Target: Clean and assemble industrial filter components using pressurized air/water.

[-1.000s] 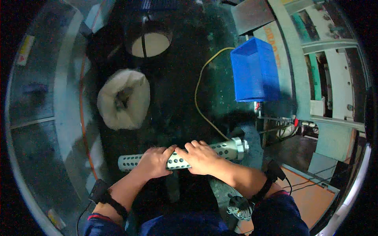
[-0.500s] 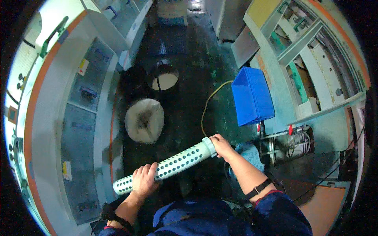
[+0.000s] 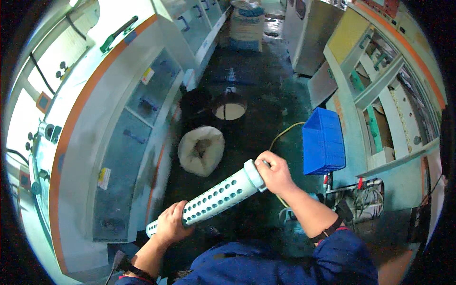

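- Evidently for balance, the left hand (image 3: 172, 223) wraps the tube (image 3: 216, 202) near one end while the right hand (image 3: 274, 173) clasps its collar (image 3: 253, 175).
- The tube slants between both grips, right end higher.
- Beyond the grips, a sack (image 3: 215, 145) gapes, contents unclear; farther out, a bucket (image 3: 242, 101) holds something pale.
- Right of them, a crate (image 3: 336, 142), contents hidden.

An upper label (image 3: 147, 76) and a lower label (image 3: 103, 178), both white and yellow, stand on the left-hand cabinet (image 3: 81, 156). Faint orange lettering (image 3: 339, 106) marks the pale right-hand panel (image 3: 354, 142). None of it can be read.
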Action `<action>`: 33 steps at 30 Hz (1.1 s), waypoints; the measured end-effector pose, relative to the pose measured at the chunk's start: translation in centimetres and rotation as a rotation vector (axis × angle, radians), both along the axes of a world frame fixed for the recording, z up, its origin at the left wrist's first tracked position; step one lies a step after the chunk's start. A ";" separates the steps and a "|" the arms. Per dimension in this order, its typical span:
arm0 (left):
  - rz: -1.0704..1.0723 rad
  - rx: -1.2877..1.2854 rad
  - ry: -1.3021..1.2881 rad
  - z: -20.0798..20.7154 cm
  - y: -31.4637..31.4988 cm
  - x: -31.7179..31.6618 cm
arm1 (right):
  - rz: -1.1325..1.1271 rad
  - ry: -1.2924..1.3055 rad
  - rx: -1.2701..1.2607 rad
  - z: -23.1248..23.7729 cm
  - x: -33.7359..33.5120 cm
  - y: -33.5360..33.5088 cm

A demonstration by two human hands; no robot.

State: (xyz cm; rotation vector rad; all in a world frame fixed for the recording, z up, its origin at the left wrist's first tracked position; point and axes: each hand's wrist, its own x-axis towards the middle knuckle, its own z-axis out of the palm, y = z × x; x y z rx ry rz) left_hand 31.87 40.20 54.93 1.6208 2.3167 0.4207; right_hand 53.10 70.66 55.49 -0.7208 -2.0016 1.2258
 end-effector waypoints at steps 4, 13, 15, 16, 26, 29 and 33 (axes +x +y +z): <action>-0.141 -0.288 -0.502 1.4 -4.4 -4.1 | 0.473 0.148 0.356 10.4 -3.3 -2.5; 0.212 0.312 0.001 2.4 -10.3 -7.7 | 0.582 -0.227 -0.430 8.5 -11.5 -2.1; 0.250 0.318 0.140 2.8 -12.6 -8.1 | 0.657 -0.527 -1.068 10.3 -13.1 -4.0; 0.275 0.321 0.138 2.8 -13.5 -8.1 | 0.624 -0.511 -1.073 10.2 -14.0 -4.6; 0.461 0.389 0.310 4.2 -19.3 -9.9 | 0.870 -0.513 -0.829 13.9 -23.6 -9.2; 0.488 0.337 0.382 5.6 -19.3 -10.1 | 1.021 -0.780 -0.639 14.0 -27.4 -8.3; 0.566 0.361 0.352 5.5 -18.8 -10.8 | 1.440 -0.365 0.021 14.7 -31.1 -5.5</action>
